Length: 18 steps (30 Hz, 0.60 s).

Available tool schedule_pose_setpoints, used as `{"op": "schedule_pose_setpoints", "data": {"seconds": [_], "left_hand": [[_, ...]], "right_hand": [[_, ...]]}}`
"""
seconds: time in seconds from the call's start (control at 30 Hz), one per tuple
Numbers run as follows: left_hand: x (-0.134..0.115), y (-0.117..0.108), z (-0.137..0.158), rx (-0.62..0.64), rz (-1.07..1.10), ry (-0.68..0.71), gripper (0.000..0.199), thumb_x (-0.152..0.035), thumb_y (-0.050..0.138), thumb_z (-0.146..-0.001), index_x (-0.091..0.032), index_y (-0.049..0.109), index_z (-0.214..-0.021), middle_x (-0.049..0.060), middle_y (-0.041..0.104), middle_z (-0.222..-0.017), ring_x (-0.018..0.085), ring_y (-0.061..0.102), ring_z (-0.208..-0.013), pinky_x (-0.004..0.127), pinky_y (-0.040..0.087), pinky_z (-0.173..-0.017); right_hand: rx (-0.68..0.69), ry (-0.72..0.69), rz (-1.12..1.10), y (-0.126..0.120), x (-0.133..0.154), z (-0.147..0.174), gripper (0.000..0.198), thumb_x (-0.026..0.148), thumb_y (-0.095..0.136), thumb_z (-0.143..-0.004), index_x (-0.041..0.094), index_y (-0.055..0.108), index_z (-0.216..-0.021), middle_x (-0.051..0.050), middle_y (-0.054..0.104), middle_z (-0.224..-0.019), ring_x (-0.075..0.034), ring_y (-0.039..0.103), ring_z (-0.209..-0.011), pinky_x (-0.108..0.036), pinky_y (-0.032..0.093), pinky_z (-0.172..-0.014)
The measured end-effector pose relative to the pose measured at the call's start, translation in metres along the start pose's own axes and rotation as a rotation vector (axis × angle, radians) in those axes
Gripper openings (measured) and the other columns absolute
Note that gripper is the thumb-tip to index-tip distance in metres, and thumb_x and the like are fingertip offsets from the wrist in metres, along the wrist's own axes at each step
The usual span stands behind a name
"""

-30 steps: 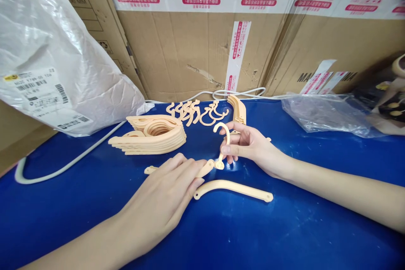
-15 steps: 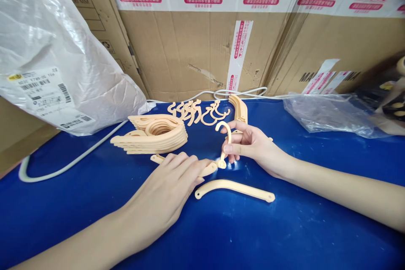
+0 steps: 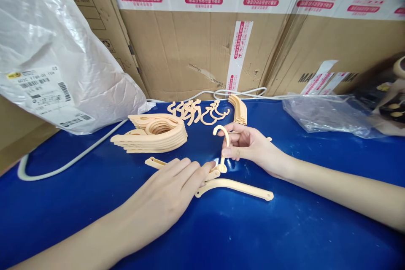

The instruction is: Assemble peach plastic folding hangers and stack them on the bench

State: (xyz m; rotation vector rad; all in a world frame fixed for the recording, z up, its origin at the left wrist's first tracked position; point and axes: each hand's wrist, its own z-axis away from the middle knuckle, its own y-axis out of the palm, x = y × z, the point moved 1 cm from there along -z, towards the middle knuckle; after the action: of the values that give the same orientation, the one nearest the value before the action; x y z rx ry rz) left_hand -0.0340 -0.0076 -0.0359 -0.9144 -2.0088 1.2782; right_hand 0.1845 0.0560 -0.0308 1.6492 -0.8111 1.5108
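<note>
My right hand point(image 3: 245, 143) pinches the stem of a cream plastic hanger hook point(image 3: 227, 141), its curl upward and its round foot low. Wrapped over a cream hanger arm point(image 3: 155, 163) is my left hand point(image 3: 177, 185); most of that arm is hidden beneath the fingers. The arm's near end lies right beside the hook's foot, but whether they are joined I cannot tell. Another curved hanger arm point(image 3: 237, 186) lies loose on the blue table point(image 3: 228, 236), just in front of both hands, its left end close to my left fingertips.
Stacked folded hangers point(image 3: 155, 139) stand behind my left hand. Several loose hooks point(image 3: 190, 112) and a pile of hanger arms point(image 3: 238, 109) lie farther back. A white cable point(image 3: 72, 166), a plastic parcel bag point(image 3: 63, 55), a clear bag point(image 3: 325, 114) and cardboard boxes point(image 3: 183, 46) border the table.
My left hand and the arm in it have shifted slightly down and left, with the arm's end now lower and by the loose arm. The hook has moved a little to the left.
</note>
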Motion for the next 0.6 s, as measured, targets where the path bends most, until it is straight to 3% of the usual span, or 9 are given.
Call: {"op": "schedule_pose_setpoints", "data": {"seconds": [0.2, 0.6], "left_hand": [[-0.0014, -0.0013, 0.0009, 0.044, -0.044, -0.004, 0.044, -0.001, 0.022, -0.095, -0.011, 0.036, -0.135, 0.010, 0.065, -0.107, 0.022, 0.059, -0.095, 0.038, 0.045, -0.085], [-0.0022, -0.0013, -0.0003, -0.015, -0.095, 0.018, 0.047, 0.002, 0.021, -0.092, -0.011, 0.045, -0.130, 0.008, 0.065, -0.103, 0.020, 0.060, -0.093, 0.035, 0.046, -0.085]], "right_hand": [[-0.006, -0.011, 0.008, -0.0003, -0.0006, 0.0016, 0.046, 0.020, 0.081, -0.066, 0.019, 0.051, -0.101, 0.008, 0.057, -0.066, -0.006, 0.052, -0.056, -0.019, 0.042, -0.051], [0.017, -0.002, 0.101, 0.0005, 0.0028, 0.0029, 0.044, 0.022, 0.073, -0.077, 0.018, 0.058, -0.117, 0.007, 0.049, -0.066, -0.005, 0.044, -0.056, -0.017, 0.041, -0.051]]}}
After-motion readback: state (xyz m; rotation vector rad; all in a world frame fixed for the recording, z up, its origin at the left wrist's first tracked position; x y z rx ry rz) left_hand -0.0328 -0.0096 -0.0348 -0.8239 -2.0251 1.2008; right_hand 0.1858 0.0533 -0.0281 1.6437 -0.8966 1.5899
